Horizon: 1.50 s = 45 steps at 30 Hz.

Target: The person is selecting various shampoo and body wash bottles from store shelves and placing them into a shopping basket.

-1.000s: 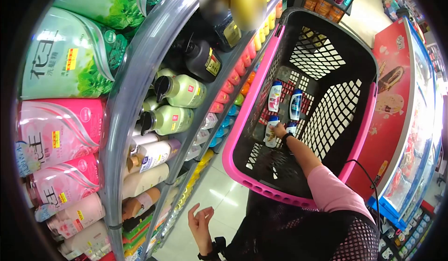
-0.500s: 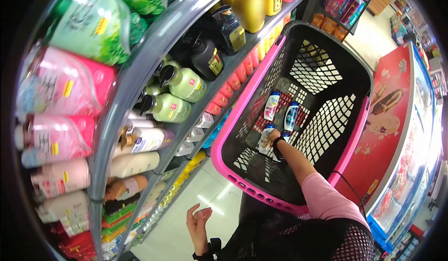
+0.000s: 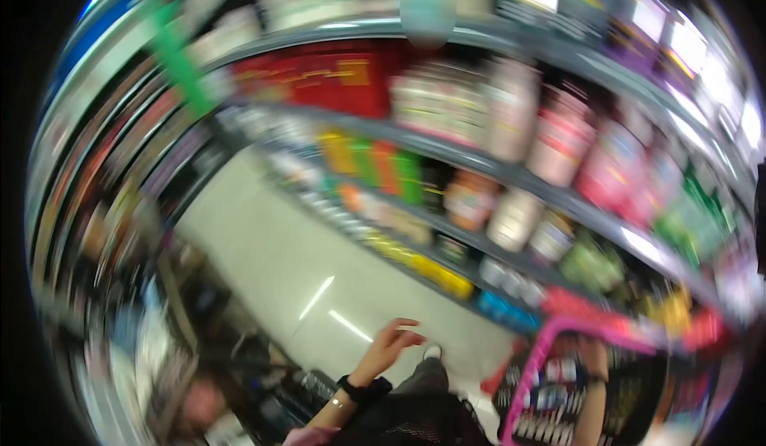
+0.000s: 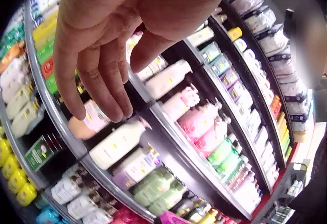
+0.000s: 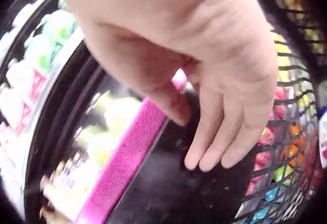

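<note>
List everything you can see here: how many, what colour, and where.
shelves: several tiers, grey, along the aisle
bottles: many, white, pink, green and yellow, on the shelves
basket: one, black mesh with a pink rim, below the right hand
basket contents: count unclear, white and dark, too blurred to name
floor: one, pale, between the shelf rows
wristband: one, black, on the left wrist
left hand: one, fingers relaxed, empty, in front of the shelves
right hand: one, fingers relaxed, empty, over the basket's rim
</note>
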Each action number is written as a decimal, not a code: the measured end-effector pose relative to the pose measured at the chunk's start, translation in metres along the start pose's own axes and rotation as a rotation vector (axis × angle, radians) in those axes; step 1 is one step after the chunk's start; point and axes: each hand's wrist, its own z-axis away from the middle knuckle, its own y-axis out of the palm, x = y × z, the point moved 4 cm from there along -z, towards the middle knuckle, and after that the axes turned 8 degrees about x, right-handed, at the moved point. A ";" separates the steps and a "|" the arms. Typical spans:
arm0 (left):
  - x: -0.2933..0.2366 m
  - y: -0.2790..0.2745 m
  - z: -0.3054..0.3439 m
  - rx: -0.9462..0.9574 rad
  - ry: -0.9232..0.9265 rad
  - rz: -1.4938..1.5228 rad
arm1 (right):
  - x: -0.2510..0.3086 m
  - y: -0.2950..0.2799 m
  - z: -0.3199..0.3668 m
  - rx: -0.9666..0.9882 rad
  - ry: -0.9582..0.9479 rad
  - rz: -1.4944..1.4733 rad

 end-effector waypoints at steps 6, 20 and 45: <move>0.024 -0.110 0.026 -0.217 -0.045 0.080 | 0.038 -0.047 -0.043 -0.572 0.524 -0.101; -0.015 -0.383 0.019 -0.515 0.094 0.112 | 0.464 -0.010 -0.281 -0.374 -0.046 -0.227; -0.302 -0.728 -0.212 -0.316 0.548 -0.321 | 0.848 0.019 -0.664 -0.326 -0.530 -0.560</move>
